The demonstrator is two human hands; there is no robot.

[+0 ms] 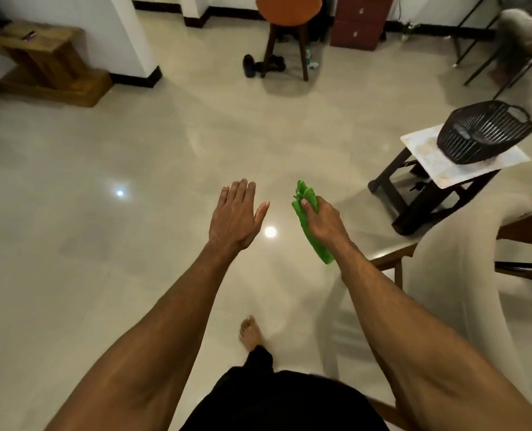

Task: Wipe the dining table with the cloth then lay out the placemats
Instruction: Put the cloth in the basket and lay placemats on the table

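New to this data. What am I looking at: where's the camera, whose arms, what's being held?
There is no machine. A person wears one wide-angle camera on the head, looking forward and down, so both bare arms are theirs. The right hand grips a green cloth. The left hand is open and holds nothing. Below is glossy tiled floor and one bare foot. To the right are a pale chair and a dark basket on a small stool.

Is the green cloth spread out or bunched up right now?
Bunched up: the green cloth hangs gathered in the right hand, folds showing above the thumb.
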